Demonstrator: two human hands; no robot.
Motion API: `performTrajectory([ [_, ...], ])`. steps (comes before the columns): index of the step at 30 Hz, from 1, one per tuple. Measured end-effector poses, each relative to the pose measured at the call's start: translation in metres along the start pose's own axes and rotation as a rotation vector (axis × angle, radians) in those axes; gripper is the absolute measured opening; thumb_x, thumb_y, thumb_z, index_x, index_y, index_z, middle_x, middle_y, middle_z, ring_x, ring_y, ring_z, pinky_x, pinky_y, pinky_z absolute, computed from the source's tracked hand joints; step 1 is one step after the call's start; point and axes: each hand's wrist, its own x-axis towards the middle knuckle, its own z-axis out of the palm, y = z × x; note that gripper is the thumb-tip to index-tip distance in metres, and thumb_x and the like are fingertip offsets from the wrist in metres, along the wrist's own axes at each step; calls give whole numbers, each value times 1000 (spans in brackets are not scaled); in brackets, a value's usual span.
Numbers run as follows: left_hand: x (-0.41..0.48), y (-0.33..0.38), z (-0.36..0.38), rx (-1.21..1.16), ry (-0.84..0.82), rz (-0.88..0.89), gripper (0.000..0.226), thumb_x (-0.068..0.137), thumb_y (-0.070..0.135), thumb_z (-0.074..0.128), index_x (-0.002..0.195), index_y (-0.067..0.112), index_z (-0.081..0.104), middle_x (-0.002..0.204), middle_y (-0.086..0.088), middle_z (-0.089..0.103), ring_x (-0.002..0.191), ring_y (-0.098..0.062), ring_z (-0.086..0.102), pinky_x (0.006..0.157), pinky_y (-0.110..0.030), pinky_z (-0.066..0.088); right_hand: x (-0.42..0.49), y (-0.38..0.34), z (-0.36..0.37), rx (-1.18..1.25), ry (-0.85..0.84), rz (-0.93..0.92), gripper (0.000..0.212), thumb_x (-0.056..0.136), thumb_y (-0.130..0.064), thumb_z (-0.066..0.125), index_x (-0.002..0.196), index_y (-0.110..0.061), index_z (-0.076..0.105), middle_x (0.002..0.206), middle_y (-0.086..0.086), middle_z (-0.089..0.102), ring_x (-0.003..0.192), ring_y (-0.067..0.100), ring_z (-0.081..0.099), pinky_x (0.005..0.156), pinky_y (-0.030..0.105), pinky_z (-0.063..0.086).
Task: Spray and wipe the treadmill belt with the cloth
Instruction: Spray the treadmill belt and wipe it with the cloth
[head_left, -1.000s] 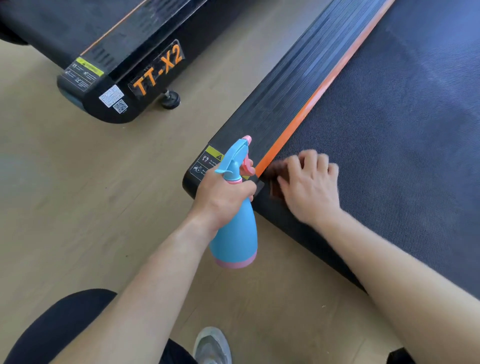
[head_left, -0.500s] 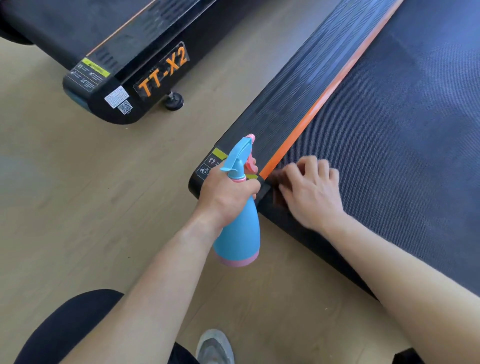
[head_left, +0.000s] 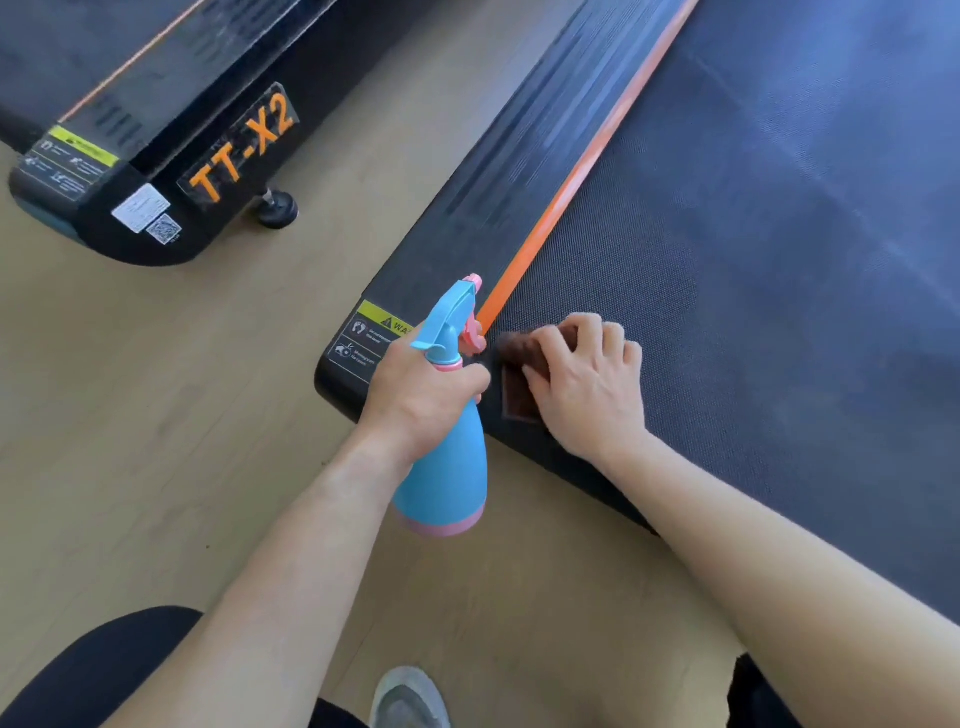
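The dark textured treadmill belt (head_left: 753, 270) fills the right side, bordered on its left by an orange stripe (head_left: 582, 171) and a black ribbed side rail (head_left: 498, 171). My right hand (head_left: 587, 384) presses flat on a small brown cloth (head_left: 519, 384) at the belt's near left corner; most of the cloth is hidden under the fingers. My left hand (head_left: 421, 395) grips the neck of a blue spray bottle (head_left: 447, 467) with a pink trigger and base, held upright just left of the cloth, nozzle pointing up-right.
A second black treadmill (head_left: 156, 156) marked "TT-X2" lies at the upper left with a small foot (head_left: 278, 208) beneath it. Light wooden floor (head_left: 156, 415) separates the two machines. My grey shoe (head_left: 410, 696) and dark trouser knee (head_left: 104, 670) are at the bottom.
My right hand and the cloth have slid slightly toward the near edge of the belt. The view has shifted a little; the bottle stays held the same way.
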Motion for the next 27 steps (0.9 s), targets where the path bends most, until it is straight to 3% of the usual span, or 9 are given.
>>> performTrajectory([
  [4,-1,16,14,39,-42,76,23,83,8,70,73,25,58,73,8,57,69,-13,51,60,-28,39,-28,23,-11,13,-81,-189,38,94,-54,47,119,-27,58,122,6,51,102,34,48,81,46,41],
  [6,-1,28,23,66,-83,129,18,81,9,69,83,27,66,79,6,64,74,-14,56,65,-29,44,-8,41,-12,-25,-73,-57,38,94,-55,49,120,-27,57,122,7,50,104,35,47,83,47,41],
  [8,0,39,32,92,-111,167,17,78,11,69,86,26,69,81,3,69,75,-18,60,69,-33,49,13,59,-14,-22,-67,200,38,95,-53,52,122,-27,56,127,8,48,110,36,45,88,48,40],
  [10,-1,50,44,106,-155,204,24,73,14,68,95,23,73,87,0,74,79,-25,64,75,-37,54,8,70,-18,-10,-97,361,38,97,-52,50,125,-27,53,131,9,45,114,37,43,92,48,38],
  [15,-12,71,78,181,-304,262,40,60,25,62,98,27,73,90,7,75,83,-23,66,77,-35,52,-80,48,-23,-68,-46,282,35,87,-48,64,114,-25,58,119,9,51,99,35,48,79,46,40],
  [18,-20,76,96,226,-400,312,43,59,28,61,100,31,74,100,13,76,94,-17,69,89,-35,54,-94,51,-26,-113,-33,282,34,87,-47,64,110,-23,58,116,9,52,97,34,49,76,46,42],
  [21,-24,79,118,262,-442,366,42,59,29,60,99,30,73,104,12,75,98,-15,68,94,-34,52,-104,78,-32,-162,4,439,34,88,-47,63,112,-22,57,118,10,51,99,35,48,78,47,43],
  [27,-29,76,169,398,-628,393,26,77,14,69,100,25,73,104,9,74,89,-13,64,80,-27,48,-153,153,-52,-181,-1,887,38,95,-48,57,122,-22,54,128,14,46,108,38,44,88,53,40],
])
